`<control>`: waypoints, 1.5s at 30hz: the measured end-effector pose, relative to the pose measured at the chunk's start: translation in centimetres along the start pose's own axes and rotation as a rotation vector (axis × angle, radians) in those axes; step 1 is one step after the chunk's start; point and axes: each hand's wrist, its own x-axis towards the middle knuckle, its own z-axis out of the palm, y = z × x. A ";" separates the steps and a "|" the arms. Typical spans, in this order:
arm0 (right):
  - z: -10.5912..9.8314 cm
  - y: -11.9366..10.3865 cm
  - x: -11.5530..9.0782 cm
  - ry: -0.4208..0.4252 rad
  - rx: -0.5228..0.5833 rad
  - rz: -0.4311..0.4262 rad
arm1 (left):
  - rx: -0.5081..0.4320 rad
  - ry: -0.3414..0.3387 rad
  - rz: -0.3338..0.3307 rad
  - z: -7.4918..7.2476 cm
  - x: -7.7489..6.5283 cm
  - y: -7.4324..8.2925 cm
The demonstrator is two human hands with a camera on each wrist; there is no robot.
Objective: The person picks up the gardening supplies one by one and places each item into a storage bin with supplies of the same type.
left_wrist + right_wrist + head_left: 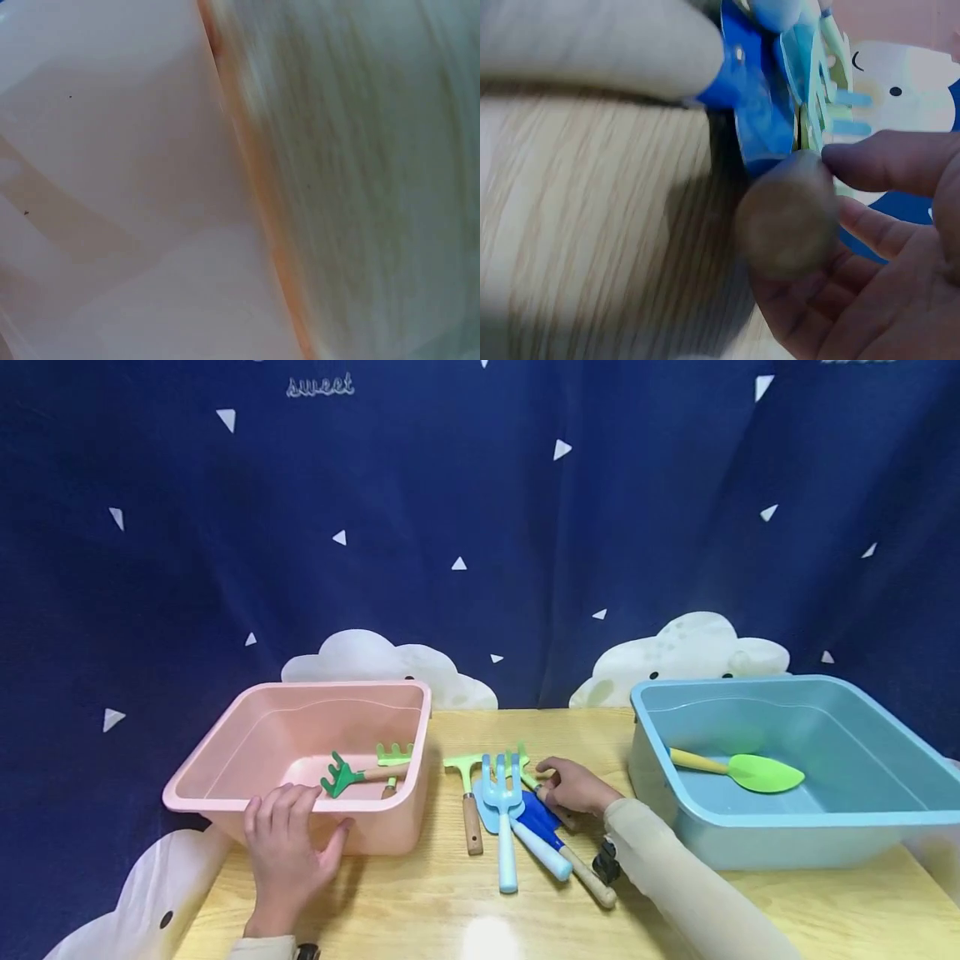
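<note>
In the head view my left hand (288,852) rests at the front rim of a pink tub (217,806), fingers over the rim and thumb spread apart by the front wall. My right hand (579,787) holds the wooden handle (787,217) of a light green hand rake, thumb and fingers around its end. Its green head (517,764) lies partly behind a light blue fork (504,835). Close by are a blue-headed tool (536,818) with a wooden handle, a light blue shovel (542,850) and another green rake (471,814).
Inside the pink tub lie a dark green rake (343,775) and a light green rake (393,756). A blue tub (750,818) at the right holds a green trowel (765,773) with a yellow handle. Behind the wooden table (420,910) hangs a dark blue curtain (480,485).
</note>
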 end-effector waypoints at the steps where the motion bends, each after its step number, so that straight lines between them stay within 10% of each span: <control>1: 0.0 0.4 -0.2 0.008 -0.002 0.007 | -0.003 -0.003 0.002 0.0 -0.1 0.1; 14: 0.2 3.4 -2.6 -0.037 -0.062 0.009 | -0.045 -0.040 0.007 0.4 -0.9 1.3; 45: -1.7 3.7 -1.1 -0.261 0.371 -0.017 | -0.025 -0.008 0.000 0.0 0.4 0.0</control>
